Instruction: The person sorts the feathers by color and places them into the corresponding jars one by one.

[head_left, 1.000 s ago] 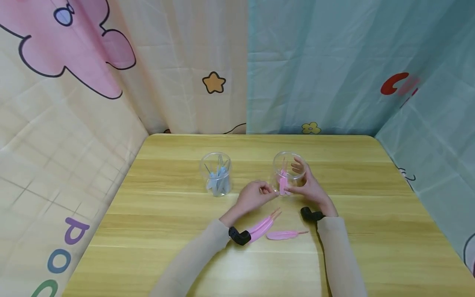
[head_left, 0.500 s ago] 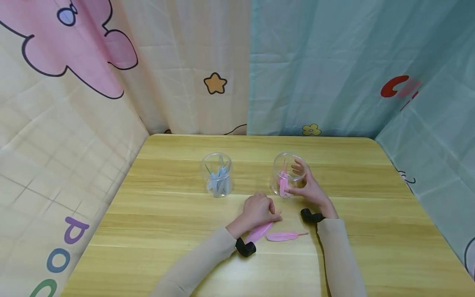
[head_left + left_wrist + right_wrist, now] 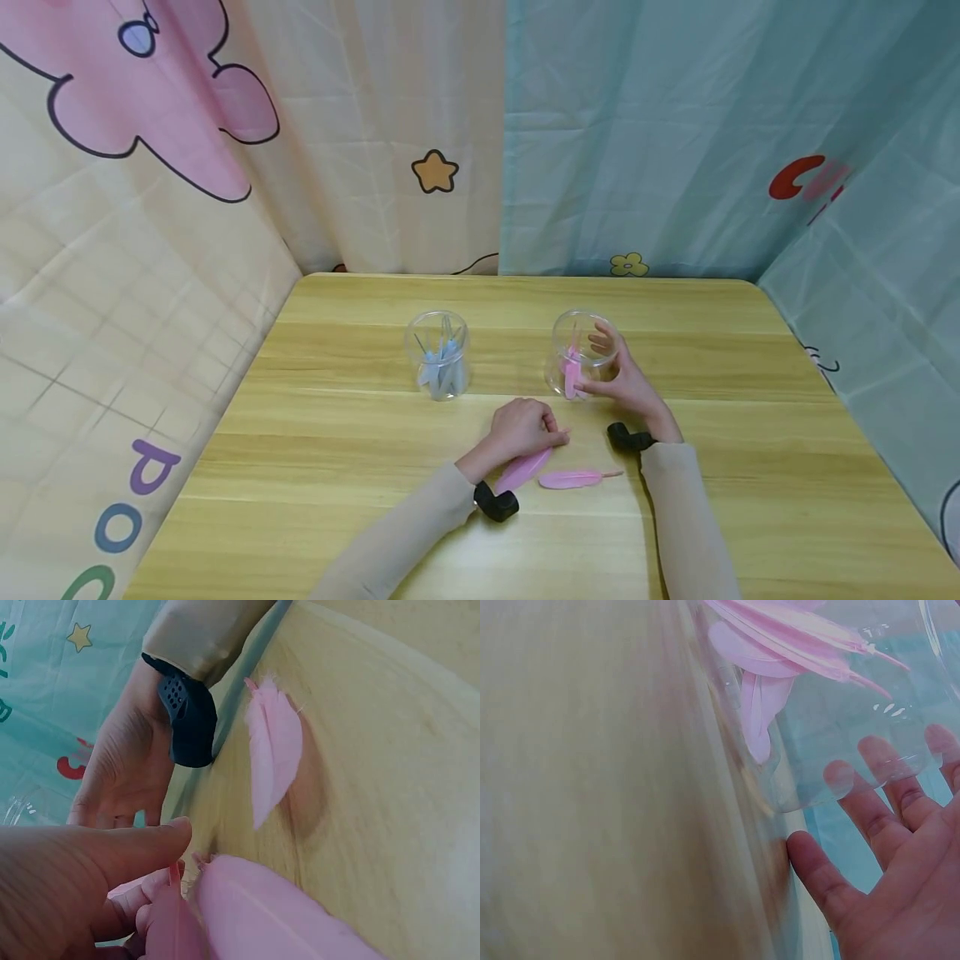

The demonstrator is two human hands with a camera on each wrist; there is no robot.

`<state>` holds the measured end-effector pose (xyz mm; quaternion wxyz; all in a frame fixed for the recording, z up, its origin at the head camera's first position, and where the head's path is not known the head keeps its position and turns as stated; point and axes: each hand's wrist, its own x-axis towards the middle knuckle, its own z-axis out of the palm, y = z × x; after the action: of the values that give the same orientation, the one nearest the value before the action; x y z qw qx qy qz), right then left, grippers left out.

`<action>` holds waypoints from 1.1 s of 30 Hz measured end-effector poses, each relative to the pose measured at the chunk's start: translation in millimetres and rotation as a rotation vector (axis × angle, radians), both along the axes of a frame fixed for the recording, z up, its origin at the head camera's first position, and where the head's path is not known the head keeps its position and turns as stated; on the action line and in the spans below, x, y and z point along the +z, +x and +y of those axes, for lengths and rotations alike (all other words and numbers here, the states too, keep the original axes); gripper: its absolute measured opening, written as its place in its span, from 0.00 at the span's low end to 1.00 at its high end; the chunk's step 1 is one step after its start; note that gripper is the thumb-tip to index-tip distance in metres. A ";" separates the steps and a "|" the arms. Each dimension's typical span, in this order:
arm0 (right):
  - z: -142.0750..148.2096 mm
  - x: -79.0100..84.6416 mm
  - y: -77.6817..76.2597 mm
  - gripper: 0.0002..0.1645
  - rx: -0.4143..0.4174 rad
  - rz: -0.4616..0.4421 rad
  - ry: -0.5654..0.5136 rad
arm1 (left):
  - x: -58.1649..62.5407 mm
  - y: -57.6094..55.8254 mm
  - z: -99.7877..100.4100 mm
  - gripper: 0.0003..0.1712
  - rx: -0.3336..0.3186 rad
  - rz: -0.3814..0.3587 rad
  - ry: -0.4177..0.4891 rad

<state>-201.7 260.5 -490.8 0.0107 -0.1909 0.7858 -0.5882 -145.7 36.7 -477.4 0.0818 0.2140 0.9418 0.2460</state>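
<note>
My left hand (image 3: 521, 429) pinches the quill end of a pink feather (image 3: 172, 926) between thumb and fingers, low over the table. Right beside it, a second pink feather (image 3: 255, 915) lies close alongside. Farther right is a single pink feather (image 3: 568, 480), lying flat with its quill to the right. My right hand (image 3: 632, 382) holds the right side of a clear cup (image 3: 556, 342), thumb in front and fingers behind. Several pink feathers (image 3: 780, 645) are inside this cup. In the right wrist view, fingertips (image 3: 840, 778) show through its wall.
Left of the held cup stands another clear cup (image 3: 413, 343) with several light-blue feathers (image 3: 444, 367), quills up. Both are on a wooden table (image 3: 360, 433). Printed curtains (image 3: 360, 108) hang behind the table and along its sides.
My left hand has moved from beside the right cup back down to the pink feathers and taken one by its quill. My right hand has stayed at the cup.
</note>
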 end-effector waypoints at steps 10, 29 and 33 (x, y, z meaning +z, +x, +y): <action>-5.8 21.8 9.7 0.59 0.024 0.007 -0.034 | 31.0 -6.0 -6.8 0.12 -0.025 -0.055 0.246; -4.5 19.8 9.3 0.59 0.019 0.001 -0.047 | 107.0 -65.0 27.1 0.15 0.064 -0.054 1.294; -5.2 19.9 10.4 0.59 0.015 -0.006 -0.044 | 101.1 -69.2 36.2 0.14 0.107 -0.029 1.312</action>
<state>-191.3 255.3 -470.9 0.0132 -0.1951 0.7711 -0.6059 -214.9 73.0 -376.3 -0.0655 0.1691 0.6044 0.7758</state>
